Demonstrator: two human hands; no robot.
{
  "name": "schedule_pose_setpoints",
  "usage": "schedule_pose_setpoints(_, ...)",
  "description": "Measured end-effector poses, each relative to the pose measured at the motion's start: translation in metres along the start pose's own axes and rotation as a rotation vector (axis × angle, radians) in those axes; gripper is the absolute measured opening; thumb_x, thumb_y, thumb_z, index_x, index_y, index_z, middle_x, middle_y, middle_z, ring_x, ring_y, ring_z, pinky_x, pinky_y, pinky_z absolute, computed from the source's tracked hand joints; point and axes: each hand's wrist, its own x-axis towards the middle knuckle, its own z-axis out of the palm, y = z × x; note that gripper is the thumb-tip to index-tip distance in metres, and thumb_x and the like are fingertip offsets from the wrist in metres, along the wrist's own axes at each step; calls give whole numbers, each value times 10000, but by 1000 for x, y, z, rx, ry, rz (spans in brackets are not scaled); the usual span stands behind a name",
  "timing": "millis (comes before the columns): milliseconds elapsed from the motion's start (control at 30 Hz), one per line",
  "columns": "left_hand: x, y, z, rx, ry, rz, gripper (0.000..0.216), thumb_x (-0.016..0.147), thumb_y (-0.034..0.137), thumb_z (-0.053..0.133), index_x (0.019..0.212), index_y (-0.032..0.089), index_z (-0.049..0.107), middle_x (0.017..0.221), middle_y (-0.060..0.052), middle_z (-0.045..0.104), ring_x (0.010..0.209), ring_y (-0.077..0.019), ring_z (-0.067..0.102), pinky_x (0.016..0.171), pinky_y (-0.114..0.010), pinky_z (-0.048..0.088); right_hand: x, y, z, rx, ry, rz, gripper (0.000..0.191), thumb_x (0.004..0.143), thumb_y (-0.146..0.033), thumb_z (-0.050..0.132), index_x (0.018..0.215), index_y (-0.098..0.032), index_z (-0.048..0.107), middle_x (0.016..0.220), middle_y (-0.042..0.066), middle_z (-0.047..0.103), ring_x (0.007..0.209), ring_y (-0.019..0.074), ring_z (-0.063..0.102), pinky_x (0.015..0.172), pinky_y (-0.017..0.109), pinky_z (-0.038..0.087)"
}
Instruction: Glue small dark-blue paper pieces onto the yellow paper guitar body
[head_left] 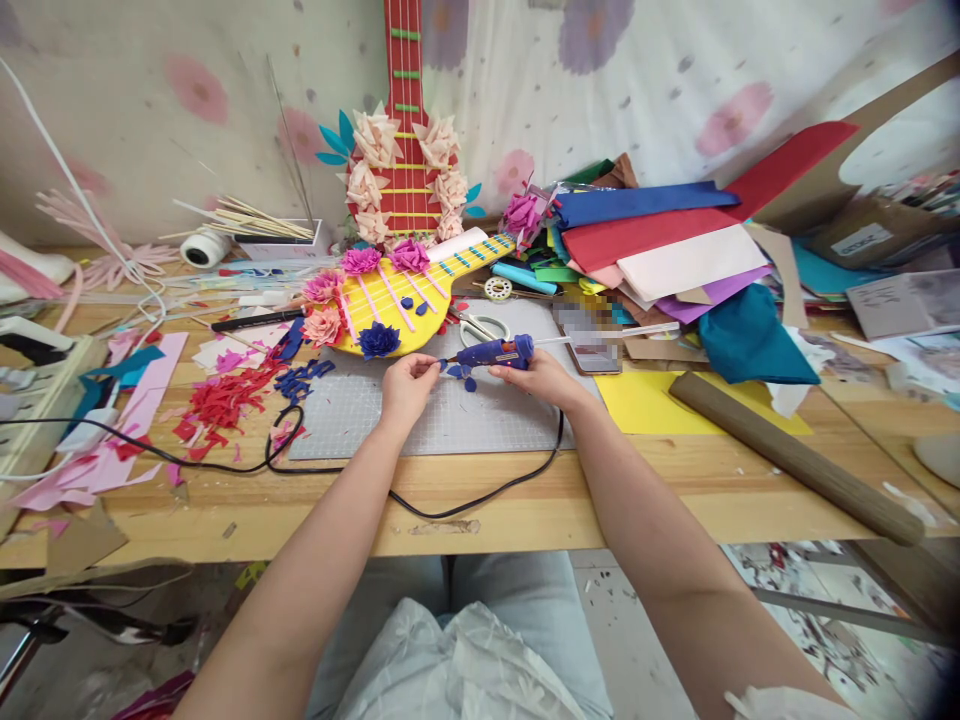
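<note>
My right hand [531, 376] is wrapped round a blue hot glue gun [491, 352], with a white glue stick [553, 341] poking out of its back end. The gun's nozzle points left, close to the fingertips of my left hand [409, 390]. Those fingers pinch a small dark blue paper petal, mostly hidden by them. Several loose blue petals [470, 384] lie on the grey cutting mat [352, 420] below the gun. Just behind my hands, a yellow paper guitar [429, 322] carries pink flowers [362, 261] and a dark blue flower [379, 340].
A red guitar [406, 70] with cream flowers leans at the back. White-handled scissors [484, 328] and a phone [589, 340] lie beyond the gun. Folded coloured paper [652, 250] is heaped right, near a brown roll [795, 455]. A black cord [480, 500] loops along the front.
</note>
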Motion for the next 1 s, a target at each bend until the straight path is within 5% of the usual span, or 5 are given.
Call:
schedule_pose_setpoints(333, 1, -6, -1, 26, -32, 43, 119, 651, 265, 631, 701, 157, 637, 554, 5, 605, 523, -107, 554, 509, -213, 449, 3, 4, -3, 25, 100, 63, 449, 640, -612, 637, 651, -168, 566, 568, -6, 536, 519, 98, 424, 527, 257, 367)
schedule_pose_setpoints(667, 3, -13, -3, 19, -76, 110, 161, 673, 298, 633, 754, 159, 642, 615, -6, 623, 569, -114, 581, 548, -221, 459, 23, 28, -15, -213, 586, 226, 518, 688, -627, 559, 823, -137, 656, 785, 118, 675, 767, 259, 616, 699, 359, 446)
schedule_pose_setpoints(867, -9, -4, -6, 168, -65, 283, 157, 718, 225, 590, 864, 171, 602, 800, -36, 664, 655, -109, 588, 623, -230, 471, 30, 30, -14, -388, 562, 310, 515, 774, -541, 519, 1048, -110, 587, 1036, 189, 648, 973, 299, 602, 821, 388, 428)
schedule_pose_setpoints(1000, -15, 14, -12, 311, -97, 394, 298, 714, 175, 586, 988, 206, 473, 790, 8, 656, 625, -96, 578, 648, -226, 457, 21, 28, -21, -428, 595, 293, 621, 706, -530, 603, 1138, -100, 486, 1111, 197, 609, 1045, 311, 562, 847, 389, 414)
